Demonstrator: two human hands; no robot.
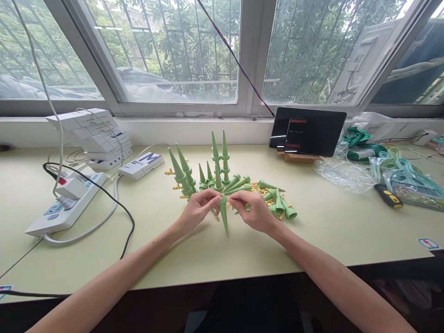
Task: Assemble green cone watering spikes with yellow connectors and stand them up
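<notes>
Bright window daylight, bowed edges

Counted: about seven upright spikes [225, 152], one held spike [224, 218], one power strip [62, 209], one tablet [329, 132], one phone [297, 136], one screwdriver [389, 196].

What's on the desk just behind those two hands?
Green cone spikes, some upright, others lying among small yellow pieces. The left hand and right hand hold one spike, covering the pile's near edge.

The left arm [114, 276] and right arm [335, 277] are bare along all that shows, from the view's lower edge to the wrists: long, slim, smooth, tapering to narrow wrists. The left hand [198, 210] and right hand [255, 212] are bare as well, with slender fingers [209, 195]; the nails are too small to make out.
</notes>
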